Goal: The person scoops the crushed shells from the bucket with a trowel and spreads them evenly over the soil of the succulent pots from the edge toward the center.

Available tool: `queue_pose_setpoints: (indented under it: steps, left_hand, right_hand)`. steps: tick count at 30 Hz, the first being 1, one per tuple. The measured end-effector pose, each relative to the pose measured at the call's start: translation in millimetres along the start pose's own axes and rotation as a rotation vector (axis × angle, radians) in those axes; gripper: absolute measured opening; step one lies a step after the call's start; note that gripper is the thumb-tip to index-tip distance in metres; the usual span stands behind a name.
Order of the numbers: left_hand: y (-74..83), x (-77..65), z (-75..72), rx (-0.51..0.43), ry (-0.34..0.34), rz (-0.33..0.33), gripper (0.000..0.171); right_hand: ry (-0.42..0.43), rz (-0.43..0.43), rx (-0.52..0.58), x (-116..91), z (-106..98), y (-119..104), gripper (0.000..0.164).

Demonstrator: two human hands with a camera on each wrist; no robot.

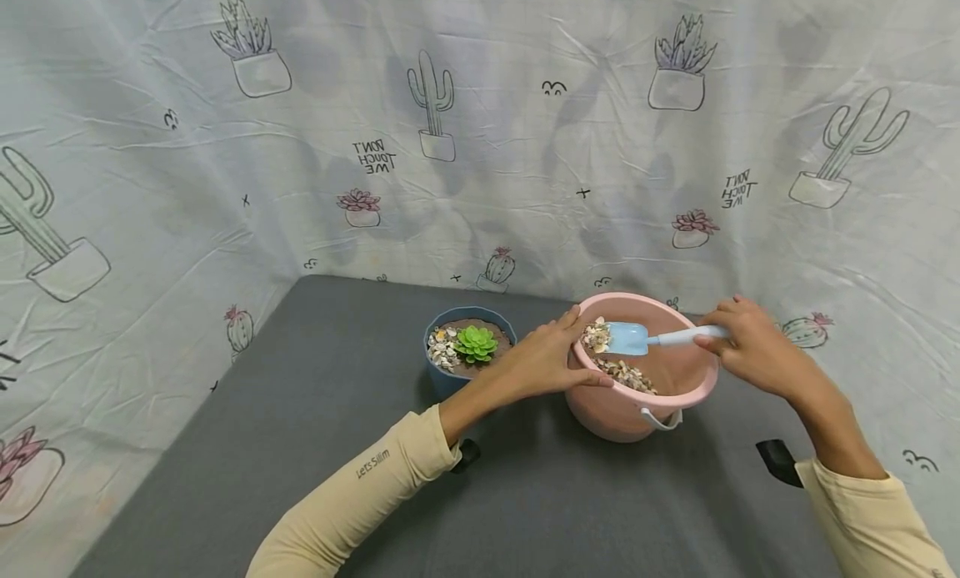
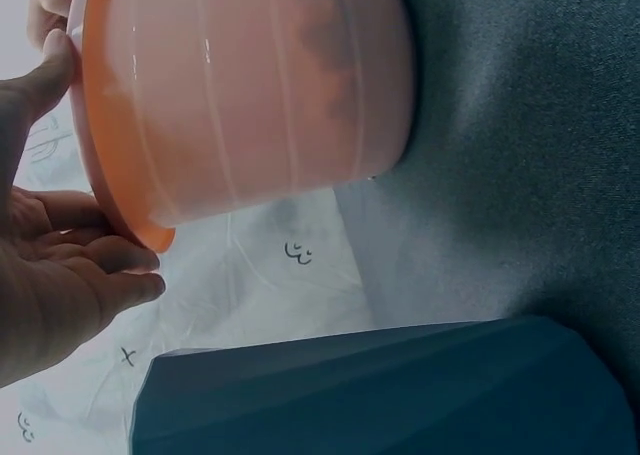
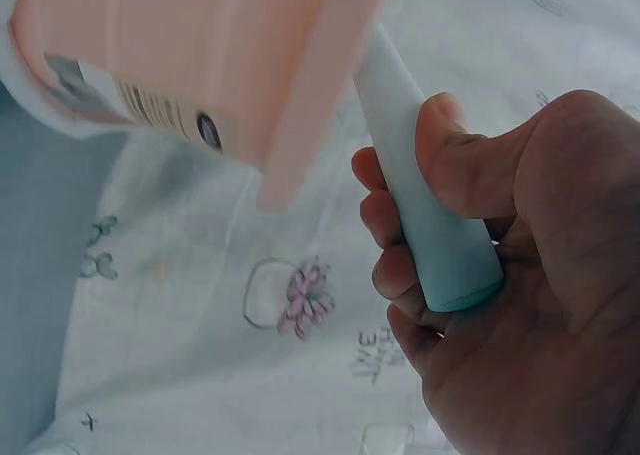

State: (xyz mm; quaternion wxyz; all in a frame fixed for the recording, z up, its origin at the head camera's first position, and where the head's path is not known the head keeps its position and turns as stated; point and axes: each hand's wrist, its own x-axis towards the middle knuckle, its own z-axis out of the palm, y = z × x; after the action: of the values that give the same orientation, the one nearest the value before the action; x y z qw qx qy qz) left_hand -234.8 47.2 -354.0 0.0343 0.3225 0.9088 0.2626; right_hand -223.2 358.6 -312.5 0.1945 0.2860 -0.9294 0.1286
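Note:
My left hand grips the rim of a pink plastic bucket, thumb and fingers spread along its left side. Small mixed pebbles lie inside the bucket. My right hand holds a small shovel by its white handle, fingers wrapped around it. The shovel's light blue blade is inside the bucket's mouth, with pebbles at its tip near the left wall. Left of the bucket stands a blue pot holding brown soil, a green succulent and pebbles on its left side.
A dark grey tabletop carries the pot and bucket. Behind and at the sides hangs a pale curtain printed with cacti. The bucket's white handle hangs at its front. My left forearm passes in front of the pot.

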Motion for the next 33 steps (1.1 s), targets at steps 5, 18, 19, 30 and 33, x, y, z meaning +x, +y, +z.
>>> queue_pose_setpoints:
  steps: [5, 18, 19, 30, 33]
  left_hand:
    - [-3.6, -4.6, -2.6, -0.017, -0.025, -0.024, 0.1]
    - [-53.1, -45.9, -49.4, -0.032, 0.005, -0.141, 0.102]
    - [-59.1, -51.0, -54.3, -0.03, 0.016, -0.151, 0.102]
    - [-118.3, -99.8, -81.6, -0.027, 0.003, -0.241, 0.109]
    - [-126.8, -108.5, -80.6, -0.045, -0.03, -0.262, 0.115]
  right_hand:
    - [0.012, 0.037, -0.022, -4, -14, 0, 0.009]
    - [0.063, 0.038, 0.001, 20, -25, -29, 0.009]
    - [0.055, 0.034, 0.019, 25, -24, -33, 0.009]
    - [-0.034, 0.004, 0.147, 79, 2, -78, 0.009]
    - [-0.085, 0.003, 0.183, 93, 11, -92, 0.013]
